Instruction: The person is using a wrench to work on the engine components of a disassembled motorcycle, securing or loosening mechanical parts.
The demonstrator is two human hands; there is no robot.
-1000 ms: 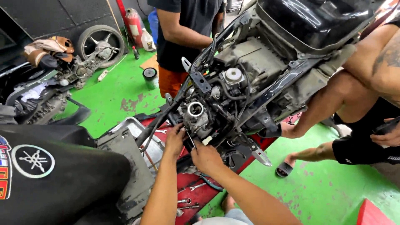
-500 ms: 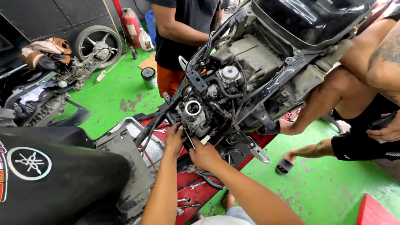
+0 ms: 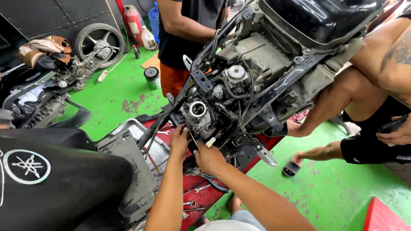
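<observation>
The person reaches up with both hands to the underside of a stripped scooter engine (image 3: 239, 90), which hangs tilted above a red lift platform (image 3: 205, 192). The left hand (image 3: 179, 143) is pressed against the grey carburettor body (image 3: 200, 119), just below its round open mouth, with the fingers curled around the lower edge of it. The right hand (image 3: 208, 157) is just beside the left one, a little lower and to the right; the two hands almost touch. The right hand seems to pinch a thin tool (I cannot tell what kind) that points up to the carburettor, and a small white connector (image 3: 210, 142) is just above its fingers.

Some wrenches (image 3: 201, 188) lie on the red platform under the arms. Behind the engine stands another person in a black shirt and orange shorts (image 3: 173, 79), and on the right a bare-armed person (image 3: 385, 55) crouches on the green floor (image 3: 115, 92). A loose wheel (image 3: 99, 40) leans against the far wall.
</observation>
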